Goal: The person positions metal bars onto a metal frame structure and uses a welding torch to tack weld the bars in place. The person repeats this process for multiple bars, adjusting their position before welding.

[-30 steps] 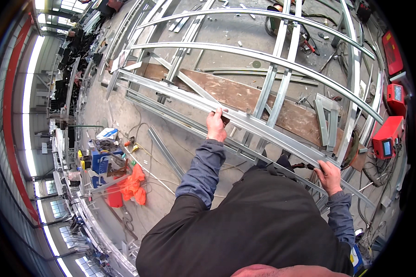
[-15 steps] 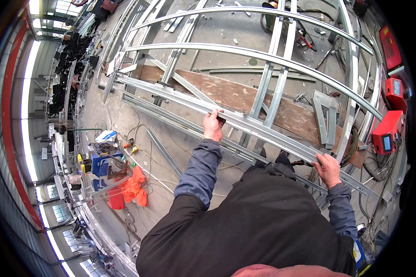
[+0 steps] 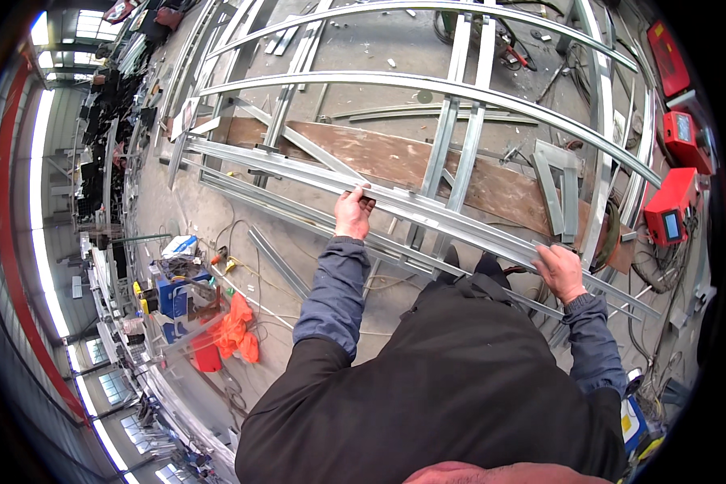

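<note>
At twelve o'clock, chest-high: long galvanised steel channel (image 3: 427, 211), stiff, slick, whippy (likely sharp-edged). Your left hand (image 3: 352, 211) and right hand (image 3: 560, 273) each curl closed on it, well apart; keep that spacing.

Red welding machines (image 3: 671, 211) sit right; orange cloth (image 3: 235, 332) lies left.

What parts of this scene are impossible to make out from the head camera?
- Head view: the palm side of the left hand and right hand, turned away against the long metal channel.
- The person's legs and feet, hidden by the dark jacket.
- The channel's right end, lost among other rails.
- The screens on the red machines, too small.
- The far shelves at left, warped and tiny.
</note>
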The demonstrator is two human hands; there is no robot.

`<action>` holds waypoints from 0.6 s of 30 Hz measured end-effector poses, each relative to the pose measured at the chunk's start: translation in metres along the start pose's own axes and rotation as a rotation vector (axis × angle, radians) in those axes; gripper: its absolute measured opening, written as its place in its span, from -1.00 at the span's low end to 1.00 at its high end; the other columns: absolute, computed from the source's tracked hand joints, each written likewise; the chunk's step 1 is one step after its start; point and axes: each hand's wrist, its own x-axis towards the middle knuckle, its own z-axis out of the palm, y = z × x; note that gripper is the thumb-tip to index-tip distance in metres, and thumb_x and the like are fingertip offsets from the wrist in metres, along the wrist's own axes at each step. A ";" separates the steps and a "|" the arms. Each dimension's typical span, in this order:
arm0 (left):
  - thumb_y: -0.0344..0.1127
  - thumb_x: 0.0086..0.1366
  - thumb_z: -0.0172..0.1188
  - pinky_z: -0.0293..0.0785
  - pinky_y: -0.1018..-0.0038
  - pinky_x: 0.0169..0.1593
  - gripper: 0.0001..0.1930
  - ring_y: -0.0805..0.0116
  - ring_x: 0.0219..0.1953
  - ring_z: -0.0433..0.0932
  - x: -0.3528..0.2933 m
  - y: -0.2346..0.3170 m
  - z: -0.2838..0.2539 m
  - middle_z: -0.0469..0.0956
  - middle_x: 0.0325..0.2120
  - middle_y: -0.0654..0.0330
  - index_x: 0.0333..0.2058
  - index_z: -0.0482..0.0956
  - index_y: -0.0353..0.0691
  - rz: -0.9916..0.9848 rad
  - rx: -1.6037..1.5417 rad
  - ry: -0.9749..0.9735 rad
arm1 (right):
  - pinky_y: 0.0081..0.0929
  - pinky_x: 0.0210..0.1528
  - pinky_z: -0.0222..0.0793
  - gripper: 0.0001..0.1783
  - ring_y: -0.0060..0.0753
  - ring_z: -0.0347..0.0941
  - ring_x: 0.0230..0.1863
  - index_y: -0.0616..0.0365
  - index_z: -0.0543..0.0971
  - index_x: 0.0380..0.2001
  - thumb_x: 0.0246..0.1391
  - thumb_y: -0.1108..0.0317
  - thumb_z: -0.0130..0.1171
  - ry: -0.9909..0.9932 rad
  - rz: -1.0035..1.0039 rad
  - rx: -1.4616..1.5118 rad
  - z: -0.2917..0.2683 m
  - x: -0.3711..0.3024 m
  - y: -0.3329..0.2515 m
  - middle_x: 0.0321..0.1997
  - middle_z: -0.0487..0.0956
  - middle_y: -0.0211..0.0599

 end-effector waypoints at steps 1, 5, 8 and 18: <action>-0.32 0.60 0.18 0.62 0.26 -0.04 -0.85 0.31 -0.17 0.66 -0.002 0.003 0.003 0.75 -0.10 0.21 0.05 0.59 -0.15 0.012 0.009 -0.004 | -0.08 -0.28 0.45 -0.62 -0.03 0.55 -0.32 0.01 0.69 -0.01 0.15 0.17 0.52 0.004 0.001 0.000 0.000 -0.001 0.001 -0.38 0.49 -0.26; -0.43 0.49 0.31 0.63 0.15 0.03 -0.61 0.24 -0.13 0.64 -0.009 0.002 0.023 0.59 -0.09 0.12 0.19 0.39 -0.21 0.106 0.153 0.203 | -0.10 -0.22 0.47 -0.60 -0.07 0.57 -0.25 -0.02 0.69 0.02 0.17 0.12 0.51 0.016 0.004 -0.031 0.010 -0.009 0.007 -0.33 0.52 -0.29; -0.30 0.37 0.45 0.42 0.11 0.35 -0.10 0.03 0.33 0.42 -0.009 -0.010 -0.002 0.41 0.27 -0.11 0.56 0.16 -0.30 0.759 1.164 0.371 | -0.12 -0.13 0.49 -0.59 -0.12 0.59 -0.15 0.01 0.70 -0.01 0.12 0.14 0.52 0.037 -0.032 -0.036 0.020 -0.007 0.009 -0.28 0.58 -0.32; -0.24 0.35 0.43 0.25 0.05 0.47 -0.47 -0.06 0.34 0.46 -0.033 0.003 0.009 0.57 0.26 0.05 0.28 0.64 -0.13 1.114 1.689 -0.505 | -0.19 0.01 0.44 -0.68 -0.21 0.51 -0.02 -0.03 0.67 -0.12 0.16 0.09 0.45 0.142 0.155 -0.121 0.057 -0.022 0.004 -0.13 0.56 -0.43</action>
